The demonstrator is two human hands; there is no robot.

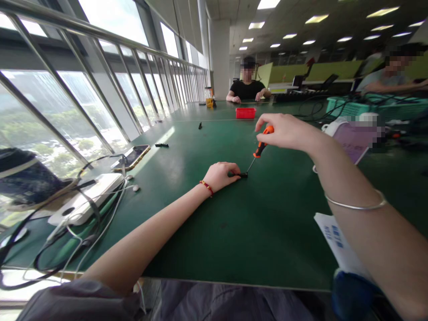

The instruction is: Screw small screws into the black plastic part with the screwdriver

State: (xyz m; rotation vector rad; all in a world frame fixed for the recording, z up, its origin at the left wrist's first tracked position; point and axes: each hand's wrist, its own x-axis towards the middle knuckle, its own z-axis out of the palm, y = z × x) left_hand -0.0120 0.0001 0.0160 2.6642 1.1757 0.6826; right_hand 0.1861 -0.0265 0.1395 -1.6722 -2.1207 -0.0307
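Observation:
My right hand [284, 130] grips a screwdriver [260, 149] by its orange and black handle, fingers around the upper end. The metal shaft slants down to the left, and its tip meets a small black part [243, 175] lying on the green table. My left hand [221, 174] rests on the tabletop and pinches the left end of that part between thumb and fingers. What kind of part it is cannot be made out. Beyond my hands lie two more small black pieces, one long [162, 145] and one short [200, 126].
A red tray [245, 113] stands far along the green table [200, 240], before a seated person. Left are a phone [132, 157], a white power strip [88, 198] and tangled cables. To the right are a teal basket [384, 107], a purple sheet [349, 138] and a white packet [337, 238].

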